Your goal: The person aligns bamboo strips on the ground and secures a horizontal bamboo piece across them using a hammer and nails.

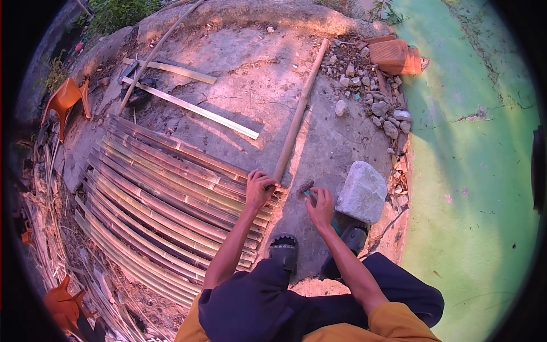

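My left hand is at the right end of a row of split bamboo slats, beside the lower end of a long round pole. Its fingers are pinched together over the slat ends, and anything between them is too small to make out. Just to the right, my right hand is closed around the teal handle of a hammer. The dark hammer head sticks up past my fingers, close to the left hand and apart from the slats.
A pale stone block stands right of my right hand, near my sandalled feet. Two light wooden strips lie beyond the slats. Rubble borders the green floor. Orange plastic chairs are at the left, with a thin pole behind.
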The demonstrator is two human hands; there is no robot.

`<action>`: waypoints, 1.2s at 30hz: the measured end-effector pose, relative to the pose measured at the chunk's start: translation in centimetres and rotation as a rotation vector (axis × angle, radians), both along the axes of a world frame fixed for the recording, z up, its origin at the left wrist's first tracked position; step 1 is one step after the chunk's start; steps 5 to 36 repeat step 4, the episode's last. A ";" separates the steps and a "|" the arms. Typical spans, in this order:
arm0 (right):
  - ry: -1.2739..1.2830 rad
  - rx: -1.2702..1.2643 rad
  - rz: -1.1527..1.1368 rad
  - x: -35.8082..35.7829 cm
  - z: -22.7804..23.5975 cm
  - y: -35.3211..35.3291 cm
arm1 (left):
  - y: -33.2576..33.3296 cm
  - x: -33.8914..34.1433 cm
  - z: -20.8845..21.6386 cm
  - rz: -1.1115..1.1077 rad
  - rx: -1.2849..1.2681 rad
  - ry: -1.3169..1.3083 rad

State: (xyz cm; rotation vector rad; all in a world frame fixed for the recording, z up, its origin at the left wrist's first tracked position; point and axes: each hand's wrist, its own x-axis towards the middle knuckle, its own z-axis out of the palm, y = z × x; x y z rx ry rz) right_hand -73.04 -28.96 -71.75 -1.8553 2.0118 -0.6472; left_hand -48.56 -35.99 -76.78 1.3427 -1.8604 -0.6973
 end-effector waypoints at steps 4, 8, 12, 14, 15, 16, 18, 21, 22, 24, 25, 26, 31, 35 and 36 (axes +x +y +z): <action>-0.346 0.212 0.097 2.0 -0.4 -1.5 | -0.2 -0.2 0.4 -0.006 0.008 -0.016; -0.346 0.212 0.097 2.0 -0.4 -1.5 | -0.2 -0.2 0.4 -0.006 0.008 -0.016; -0.346 0.212 0.097 2.0 -0.4 -1.5 | -0.2 -0.2 0.4 -0.006 0.008 -0.016; -0.346 0.212 0.097 2.0 -0.4 -1.5 | -0.2 -0.2 0.4 -0.006 0.008 -0.016; -0.346 0.212 0.097 2.0 -0.4 -1.5 | -0.2 -0.2 0.4 -0.006 0.008 -0.016; -0.346 0.212 0.097 2.0 -0.4 -1.5 | -0.2 -0.2 0.4 -0.006 0.008 -0.016; -0.346 0.212 0.097 2.0 -0.4 -1.5 | -0.2 -0.2 0.4 -0.006 0.008 -0.016; -0.346 0.212 0.097 2.0 -0.4 -1.5 | -0.2 -0.2 0.4 -0.006 0.008 -0.016; -0.346 0.212 0.097 2.0 -0.4 -1.5 | -0.2 -0.2 0.4 -0.006 0.008 -0.016; -0.346 0.212 0.097 2.0 -0.4 -1.5 | -0.2 -0.2 0.4 -0.006 0.008 -0.016; -0.346 0.212 0.097 2.0 -0.4 -1.5 | -0.2 -0.2 0.4 -0.006 0.008 -0.016; -0.346 0.212 0.097 2.0 -0.4 -1.5 | -0.2 -0.2 0.4 -0.006 0.008 -0.016; -0.346 0.212 0.097 2.0 -0.4 -1.5 | -0.2 -0.2 0.4 -0.006 0.008 -0.016; -0.346 0.212 0.097 2.0 -0.4 -1.5 | -0.2 -0.2 0.4 -0.006 0.008 -0.016; -0.346 0.212 0.097 2.0 -0.4 -1.5 | -0.2 -0.2 0.4 -0.006 0.008 -0.016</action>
